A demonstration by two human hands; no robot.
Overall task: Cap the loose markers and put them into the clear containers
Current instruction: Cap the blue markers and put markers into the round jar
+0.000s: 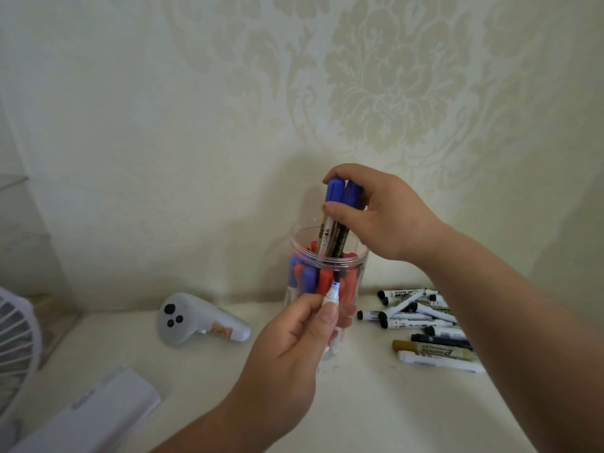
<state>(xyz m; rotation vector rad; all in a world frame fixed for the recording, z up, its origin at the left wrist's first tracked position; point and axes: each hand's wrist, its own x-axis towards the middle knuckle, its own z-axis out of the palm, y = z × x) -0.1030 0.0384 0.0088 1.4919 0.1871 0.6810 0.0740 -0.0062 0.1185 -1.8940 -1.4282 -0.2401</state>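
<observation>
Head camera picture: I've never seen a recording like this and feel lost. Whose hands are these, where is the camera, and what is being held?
There is no machine here. A person wears one camera on the head, looking forward and down, so both arms enter from below. The right hand grips two blue-capped markers, their lower ends inside the clear container, which holds red- and purple-capped markers. The left hand pinches an uncapped marker in front of the container. On the pale table, a pile of loose markers lies to the right. To the left are a white handheld controller, a white box and part of a fan.
</observation>
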